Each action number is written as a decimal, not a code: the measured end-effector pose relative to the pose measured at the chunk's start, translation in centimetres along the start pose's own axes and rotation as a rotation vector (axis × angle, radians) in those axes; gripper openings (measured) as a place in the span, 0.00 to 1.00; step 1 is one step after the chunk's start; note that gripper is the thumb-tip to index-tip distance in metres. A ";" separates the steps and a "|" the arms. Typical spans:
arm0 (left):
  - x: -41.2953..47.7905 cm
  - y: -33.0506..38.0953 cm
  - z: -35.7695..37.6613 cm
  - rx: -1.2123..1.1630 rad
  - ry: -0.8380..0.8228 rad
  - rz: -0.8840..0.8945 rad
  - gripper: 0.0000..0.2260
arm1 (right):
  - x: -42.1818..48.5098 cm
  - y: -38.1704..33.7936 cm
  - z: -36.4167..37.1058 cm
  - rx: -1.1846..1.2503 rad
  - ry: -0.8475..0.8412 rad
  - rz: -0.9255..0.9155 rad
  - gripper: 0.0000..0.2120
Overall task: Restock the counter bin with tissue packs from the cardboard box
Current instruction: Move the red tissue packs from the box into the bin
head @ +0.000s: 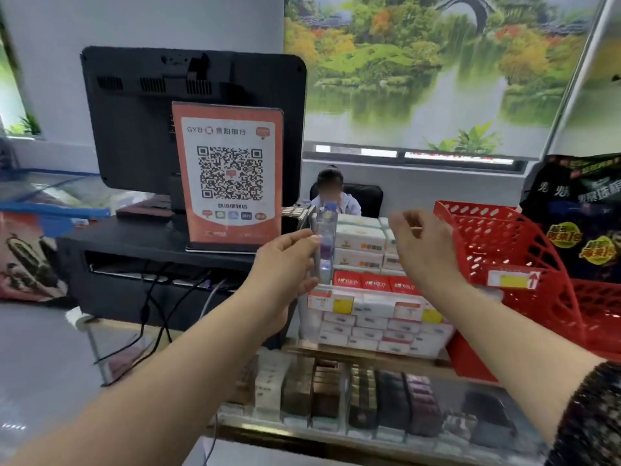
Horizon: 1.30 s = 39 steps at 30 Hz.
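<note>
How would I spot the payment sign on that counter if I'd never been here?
Find the big black monitor turned back-side toward you on the left. Leaning against it stands an orange upright card with a white panel. It alone bears a large black QR code, unlike the red perforated plastic basket at right.

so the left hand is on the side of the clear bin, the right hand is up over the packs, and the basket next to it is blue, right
Not quite: the basket is red, as the head view shows. The rest holds: the left hand is on the side of the clear bin, and the right hand is over the packs.

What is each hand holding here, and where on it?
Left hand grips the clear bin by its left wall. Right hand holds nothing.
</note>
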<state>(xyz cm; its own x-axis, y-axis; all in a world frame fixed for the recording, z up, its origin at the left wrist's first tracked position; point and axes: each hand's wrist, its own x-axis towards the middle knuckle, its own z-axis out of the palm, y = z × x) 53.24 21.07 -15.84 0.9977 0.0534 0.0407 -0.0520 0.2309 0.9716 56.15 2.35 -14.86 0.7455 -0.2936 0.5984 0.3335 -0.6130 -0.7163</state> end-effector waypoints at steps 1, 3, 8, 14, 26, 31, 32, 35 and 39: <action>-0.6 -0.3 0.0 0.003 0.022 -0.009 0.02 | -1.1 -1.5 0.3 0.187 -0.060 0.072 0.10; -2.0 -1.5 -0.4 0.013 0.072 -0.052 0.02 | -3.8 -3.2 1.1 0.487 -0.210 0.208 0.10; -5.0 -6.4 -3.2 0.047 0.231 -0.218 0.12 | -11.4 -2.9 4.6 0.748 -0.478 0.353 0.18; -7.9 -14.5 -9.4 0.095 0.363 -0.333 0.09 | -20.1 2.1 9.6 0.614 -0.650 0.507 0.25; -10.9 -42.1 -16.9 0.186 0.410 -0.785 0.16 | -40.0 22.2 20.0 0.378 -0.774 0.944 0.37; -9.0 -53.6 -19.2 0.247 0.402 -0.927 0.12 | -46.1 30.0 24.8 0.334 -0.784 1.094 0.42; -8.4 -55.8 -19.7 0.259 0.404 -0.948 0.11 | -47.1 31.5 25.9 0.324 -0.776 1.117 0.41; -6.8 -62.1 -21.4 0.326 0.411 -1.004 0.07 | -50.1 35.9 29.1 0.292 -0.774 1.165 0.34; -5.3 -70.5 -23.8 0.424 0.389 -1.081 0.09 | -53.5 41.0 32.9 0.234 -0.777 1.248 0.32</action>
<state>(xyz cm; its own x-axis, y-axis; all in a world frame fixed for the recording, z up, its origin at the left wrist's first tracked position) 50.56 27.61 -90.09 0.4358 0.3341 -0.8357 0.8857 0.0057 0.4641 48.90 17.10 -88.05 0.7016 -0.0264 -0.7121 -0.7097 -0.1159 -0.6950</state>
